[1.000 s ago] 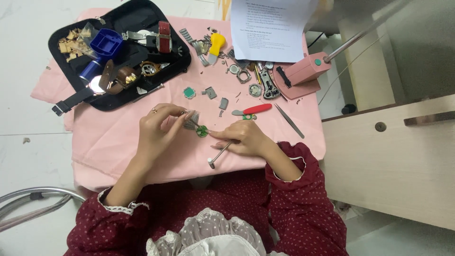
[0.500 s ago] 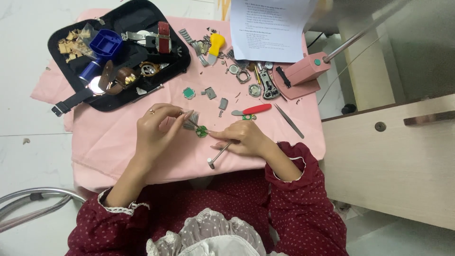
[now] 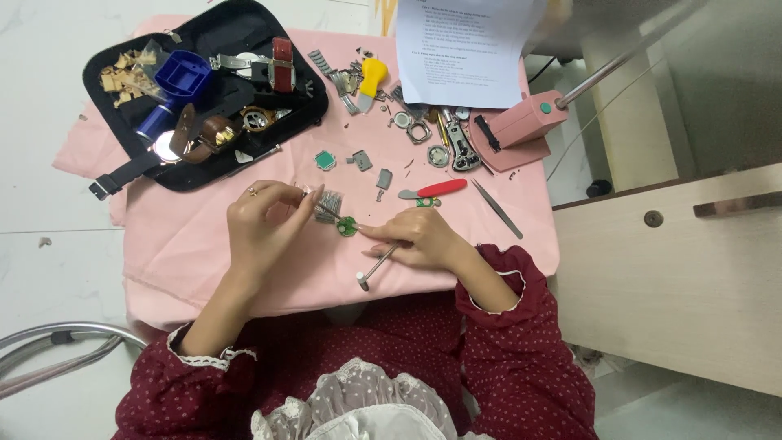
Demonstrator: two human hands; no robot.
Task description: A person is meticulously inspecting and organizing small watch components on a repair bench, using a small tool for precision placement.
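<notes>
Our left hand [image 3: 265,220] pinches a metal watch band [image 3: 327,204] joined to the green watch face [image 3: 348,226] on the pink cloth [image 3: 195,244]. Our right hand [image 3: 415,236] closes around a small hammer [image 3: 375,266], fingertips touching the face.

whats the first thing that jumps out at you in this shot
Two hands meet at the middle of the pink cloth: the left hand pinches a thin tool against a small green watch face, which the right hand steadies while holding a small hammer. Behind them, at the far left, lies an open black case crowded with watch parts, and a white printed sheet sits at the far edge.
</notes>
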